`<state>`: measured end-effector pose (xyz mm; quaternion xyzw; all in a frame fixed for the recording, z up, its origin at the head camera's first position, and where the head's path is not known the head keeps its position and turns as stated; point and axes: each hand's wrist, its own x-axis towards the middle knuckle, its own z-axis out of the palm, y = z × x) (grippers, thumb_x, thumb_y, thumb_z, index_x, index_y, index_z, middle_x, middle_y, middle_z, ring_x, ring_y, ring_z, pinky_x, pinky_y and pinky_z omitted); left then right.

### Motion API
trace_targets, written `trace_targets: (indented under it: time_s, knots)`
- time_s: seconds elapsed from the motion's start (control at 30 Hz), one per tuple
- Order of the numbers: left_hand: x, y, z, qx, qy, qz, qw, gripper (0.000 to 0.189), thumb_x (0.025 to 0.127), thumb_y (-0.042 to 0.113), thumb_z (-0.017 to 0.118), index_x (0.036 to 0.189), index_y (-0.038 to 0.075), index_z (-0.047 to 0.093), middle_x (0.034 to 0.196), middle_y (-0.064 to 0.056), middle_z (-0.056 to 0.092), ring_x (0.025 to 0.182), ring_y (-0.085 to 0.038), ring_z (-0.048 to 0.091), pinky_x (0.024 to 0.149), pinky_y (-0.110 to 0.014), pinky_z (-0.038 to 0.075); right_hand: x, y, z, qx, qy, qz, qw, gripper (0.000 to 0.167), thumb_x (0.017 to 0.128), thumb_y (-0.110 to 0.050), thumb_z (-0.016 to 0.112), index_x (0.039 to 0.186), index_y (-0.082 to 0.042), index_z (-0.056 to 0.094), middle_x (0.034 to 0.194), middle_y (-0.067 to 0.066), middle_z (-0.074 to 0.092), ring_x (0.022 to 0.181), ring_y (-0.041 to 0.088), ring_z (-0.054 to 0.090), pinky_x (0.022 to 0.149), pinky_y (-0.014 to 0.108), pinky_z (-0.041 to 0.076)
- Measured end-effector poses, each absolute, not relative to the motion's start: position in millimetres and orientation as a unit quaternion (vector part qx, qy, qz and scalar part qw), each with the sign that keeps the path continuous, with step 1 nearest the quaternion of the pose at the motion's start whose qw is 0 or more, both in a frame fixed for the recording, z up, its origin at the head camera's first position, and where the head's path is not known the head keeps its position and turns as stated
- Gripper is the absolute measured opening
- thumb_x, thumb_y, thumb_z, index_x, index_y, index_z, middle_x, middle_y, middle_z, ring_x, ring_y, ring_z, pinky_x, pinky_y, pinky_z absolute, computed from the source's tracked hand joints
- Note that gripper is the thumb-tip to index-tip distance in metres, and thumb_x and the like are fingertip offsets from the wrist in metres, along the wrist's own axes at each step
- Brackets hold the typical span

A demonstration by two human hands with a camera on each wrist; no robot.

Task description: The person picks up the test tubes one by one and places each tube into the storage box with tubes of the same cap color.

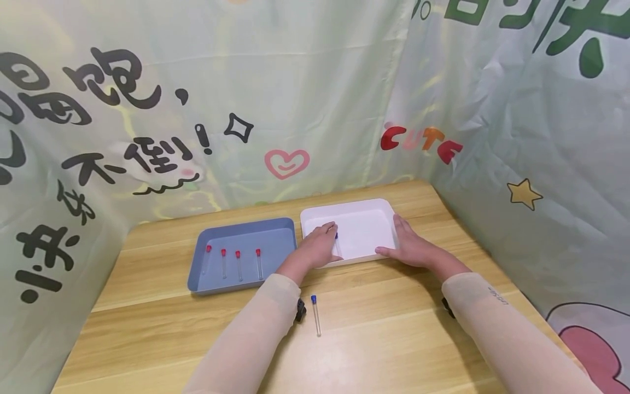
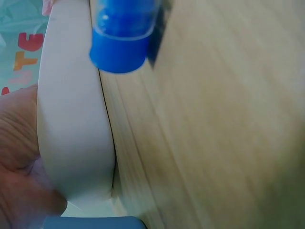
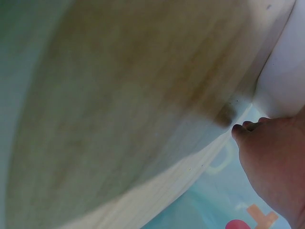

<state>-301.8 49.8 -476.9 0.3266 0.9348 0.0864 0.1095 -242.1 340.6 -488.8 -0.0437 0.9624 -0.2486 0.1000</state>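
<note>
A white tray (image 1: 361, 232) stands at the back of the table between both hands. My left hand (image 1: 319, 249) reaches over its left side, fingers and thumb inside or at the front rim. Beside these fingers, inside the tray, lies a clear test tube with a blue cap (image 1: 337, 236), partly covered by the hand. My right hand (image 1: 413, 245) grips the tray's right front corner, fingers along the outer right wall, thumb over the front rim. A second test tube with a blue cap (image 1: 316, 316) lies on the table beside my left wrist; its cap (image 2: 121, 50) looms large in the left wrist view.
A blue-grey tray (image 1: 275, 232) stands left of the white one, holding several red-capped test tubes (image 1: 239, 266). The wooden table (image 1: 389, 334) ends at printed cloth hangings (image 1: 339, 131) at the back and right.
</note>
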Motion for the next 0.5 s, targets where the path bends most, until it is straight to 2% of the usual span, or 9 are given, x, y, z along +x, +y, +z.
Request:
trace_targets:
  time_s: [0.3, 0.5]
  knots:
    - [-298.9, 47.2, -474.9, 0.328, 0.932, 0.108, 0.107, 0.095, 0.102, 0.051, 0.073, 0.172, 0.004, 0.027, 0.183, -0.011, 0.023, 0.167, -0.032, 0.030, 0.138, -0.041, 0.028, -241.8, 339.8, -489.0, -0.050, 0.963, -0.251, 0.089, 0.129, 0.099, -0.066, 0.068, 0.167, 0.015, -0.006, 0.177, 0.039, -0.003, 0.166, 0.056, 0.007, 0.135, 0.070, 0.017]
    - [-297.9, 46.2, -471.3, 0.318, 0.937, 0.113, 0.090, 0.092, 0.105, 0.054, 0.068, 0.170, 0.002, 0.030, 0.181, -0.013, 0.028, 0.166, -0.035, 0.032, 0.138, -0.045, 0.029, -241.5, 338.9, -486.7, -0.050, 0.962, -0.251, 0.090, 0.129, 0.099, -0.065, 0.068, 0.167, 0.015, -0.007, 0.177, 0.039, -0.003, 0.166, 0.057, 0.007, 0.135, 0.070, 0.017]
